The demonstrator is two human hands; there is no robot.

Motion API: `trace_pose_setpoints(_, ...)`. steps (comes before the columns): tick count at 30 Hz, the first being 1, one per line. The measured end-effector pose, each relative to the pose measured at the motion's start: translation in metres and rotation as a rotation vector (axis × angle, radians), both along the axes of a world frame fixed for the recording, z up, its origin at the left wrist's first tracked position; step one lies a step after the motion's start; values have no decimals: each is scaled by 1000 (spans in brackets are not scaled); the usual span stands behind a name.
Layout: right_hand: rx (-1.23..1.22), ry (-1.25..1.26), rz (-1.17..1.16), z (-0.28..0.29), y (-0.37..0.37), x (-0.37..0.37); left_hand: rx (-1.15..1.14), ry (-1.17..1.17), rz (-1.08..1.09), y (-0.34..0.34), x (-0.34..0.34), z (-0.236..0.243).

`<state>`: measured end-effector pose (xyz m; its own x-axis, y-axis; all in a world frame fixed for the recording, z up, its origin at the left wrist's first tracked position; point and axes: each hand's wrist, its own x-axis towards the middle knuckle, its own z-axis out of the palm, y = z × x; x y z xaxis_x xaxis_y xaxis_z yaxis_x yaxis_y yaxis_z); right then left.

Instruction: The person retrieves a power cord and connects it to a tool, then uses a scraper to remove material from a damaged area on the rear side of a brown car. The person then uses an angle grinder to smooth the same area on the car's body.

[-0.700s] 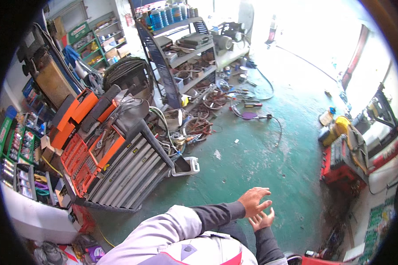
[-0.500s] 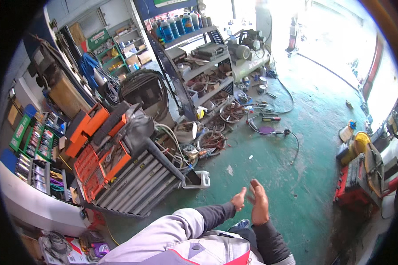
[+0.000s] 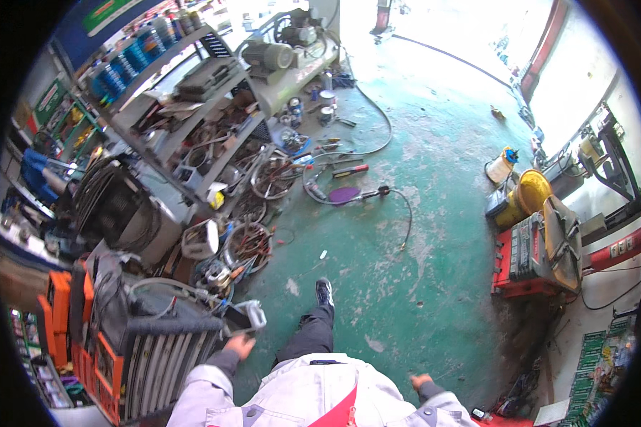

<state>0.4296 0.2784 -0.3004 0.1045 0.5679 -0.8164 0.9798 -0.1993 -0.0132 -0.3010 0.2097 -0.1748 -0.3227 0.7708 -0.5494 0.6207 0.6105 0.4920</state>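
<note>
You are in a workshop, shown by the scuffed, green-painted floor (image 3: 434, 242), the grey, many-drawered metal tool cabinet (image 3: 169, 370) near its left edge, the blue plastic bottles (image 3: 137, 53) along the slanting metal rack's (image 3: 208, 114) top shelf, and the finned grey motor (image 3: 266, 57).

green floor (image 3: 363, 317), scuffed in pale patches, ahead of left hand (image 3: 241, 346) and right hand (image 3: 420, 382) | grey shelving rack (image 3: 206, 115), ahead-left of left hand | blue panel (image 3: 85, 53), farther ahead-left | overexposed bright opening (image 3: 456, 43), far ahead of right hand | red post (image 3: 545, 46), ahead-right of right hand | white wall (image 3: 609, 285), right of right hand
</note>
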Motion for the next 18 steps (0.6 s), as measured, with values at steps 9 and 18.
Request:
trace_pose_setpoints(9, 95, -8, -1638, 123, 102, -30, -874, 211, -89, 127, -113, -11)
trace_pose_setpoints(18, 105, 549, -1064, 119, 481, -166, 510, -340, 27, 818, -39, 80)
